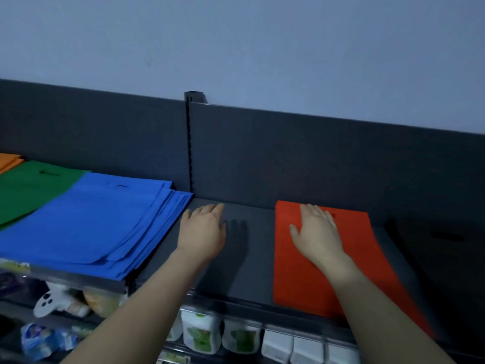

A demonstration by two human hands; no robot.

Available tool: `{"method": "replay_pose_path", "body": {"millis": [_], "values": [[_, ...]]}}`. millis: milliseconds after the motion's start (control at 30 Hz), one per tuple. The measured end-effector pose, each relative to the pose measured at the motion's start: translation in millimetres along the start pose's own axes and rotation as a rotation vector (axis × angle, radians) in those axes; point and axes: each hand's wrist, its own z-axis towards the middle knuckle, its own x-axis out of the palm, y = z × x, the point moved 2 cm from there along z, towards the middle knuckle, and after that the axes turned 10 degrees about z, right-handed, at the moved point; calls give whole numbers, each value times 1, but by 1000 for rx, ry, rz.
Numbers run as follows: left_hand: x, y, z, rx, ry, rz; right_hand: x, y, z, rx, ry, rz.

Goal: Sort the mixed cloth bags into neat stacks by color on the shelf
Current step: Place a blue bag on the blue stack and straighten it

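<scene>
A red cloth bag (309, 274) lies flat on the dark shelf (244, 264), and my right hand (317, 232) rests palm down on its far end, fingers spread. My left hand (203, 229) hovers flat over the bare shelf between the red bag and a stack of blue bags (86, 222), holding nothing. Left of the blue stack lie green bags (29, 187), partly covered by the blue ones. Orange bags (9, 161) show at the far left edge. A dark bag (441, 248) with a handle slot lies right of the red one.
A slotted upright post (189, 143) splits the shelf's dark back panel. Below the shelf's front edge stand white pouches with green labels (202, 334), white packs (301, 348) and other packaged goods (49, 337) on the lower shelves.
</scene>
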Motion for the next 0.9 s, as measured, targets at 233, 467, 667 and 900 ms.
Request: {"method": "replay_pose_path", "body": {"millis": [233, 467, 667, 900], "values": [[-5, 122, 8, -40, -10, 31, 49, 119, 15, -51, 14, 4], [-1, 245, 17, -79, 59, 86, 99, 223, 19, -89, 69, 85], [12, 332, 23, -268, 244, 124, 137, 260, 23, -61, 187, 132], [30, 381, 29, -462, 429, 49, 173, 264, 24, 76, 295, 297]]}}
